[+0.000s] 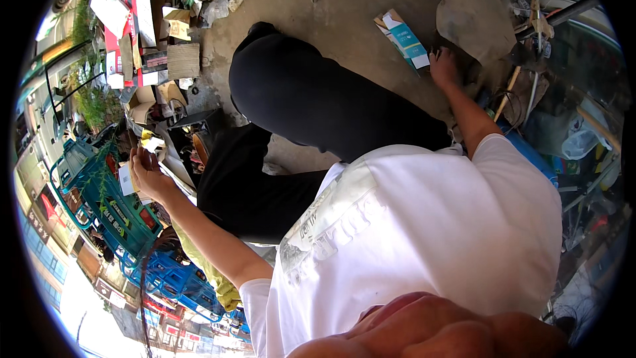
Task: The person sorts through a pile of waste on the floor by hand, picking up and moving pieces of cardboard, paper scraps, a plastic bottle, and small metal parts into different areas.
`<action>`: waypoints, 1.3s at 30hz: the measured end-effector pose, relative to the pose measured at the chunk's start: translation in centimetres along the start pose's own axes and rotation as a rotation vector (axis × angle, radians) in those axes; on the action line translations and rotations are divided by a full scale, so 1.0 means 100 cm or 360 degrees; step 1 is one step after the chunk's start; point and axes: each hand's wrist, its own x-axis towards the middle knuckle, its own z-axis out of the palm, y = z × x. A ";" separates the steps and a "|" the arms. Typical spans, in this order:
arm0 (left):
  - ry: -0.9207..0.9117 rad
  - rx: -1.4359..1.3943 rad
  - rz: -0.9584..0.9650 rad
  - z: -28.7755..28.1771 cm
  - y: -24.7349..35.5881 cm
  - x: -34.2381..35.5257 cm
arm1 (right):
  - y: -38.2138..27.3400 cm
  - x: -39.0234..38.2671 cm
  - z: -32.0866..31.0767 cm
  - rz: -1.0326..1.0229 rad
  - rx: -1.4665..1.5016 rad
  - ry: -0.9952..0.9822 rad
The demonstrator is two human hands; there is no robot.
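The fingers of the right hand (444,67) are seen loosely bent beside the near right end of the carton (405,38); whether its edge is touched or pinched cannot be told, since the fingertips are small and dark. From these fingers, the carton is found to the left and slightly farther from the body. Its long axis is slanted, with the near end pointed toward the right hand and the far end turned away to the left. By that end, the carton is judged best reached with the right hand, which is much the nearer.

The carton is borne by the floor (305,0), printed side up in blue and white. To the right of the carton, a grey sheet (474,13) is seen, and nearer the body on that side, a stick (508,89). To the left of the carton and nearer the body, the bent leg (318,93) is placed.

The left hand (151,178) is held far to the left of the carton, beyond the leg. A white card (126,179) is seen just beside its fingers; whether it is gripped cannot be told. Farther off, also left of the carton, scrap cardboard (183,61) is heaped.
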 end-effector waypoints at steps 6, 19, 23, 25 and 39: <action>-0.0006 -0.0018 -0.0068 -0.002 -0.009 0.006 | -0.065 0.025 -0.003 -0.0227 -0.0248 -0.0333; -0.0007 -0.0028 -0.0118 -0.003 -0.015 0.005 | -0.082 0.021 0.044 -0.0477 -0.0033 -0.0418; -0.0064 0.0032 -0.0115 0.002 -0.012 0.006 | -0.084 0.028 0.050 -0.0235 0.0006 -0.0451; -0.0053 0.0012 -0.0117 0.000 -0.009 0.006 | -0.100 0.029 0.039 -0.0044 -0.0165 -0.0490; -0.0070 0.0052 -0.0140 0.000 -0.009 0.006 | -0.167 0.053 0.062 -0.1587 -0.0669 -0.0687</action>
